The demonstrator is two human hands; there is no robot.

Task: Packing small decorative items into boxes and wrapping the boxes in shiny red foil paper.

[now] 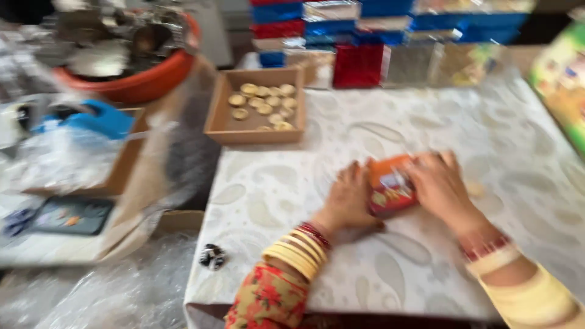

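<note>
A small orange-red box [390,186] lies on the white patterned tablecloth [390,128], held between both hands. My left hand [348,196] presses against its left side, with yellow and red bangles on the wrist. My right hand [440,183] covers its right side and top edge, with red and cream bangles on that wrist. The picture is blurred by motion, so the fingers' exact grip is unclear.
An open cardboard box [256,129] with several round golden pieces stands at the table's back left. Stacked blue, red and silver boxes [378,36] line the back edge. An orange tub [131,82], plastic wrap and a small black object [212,256] lie left.
</note>
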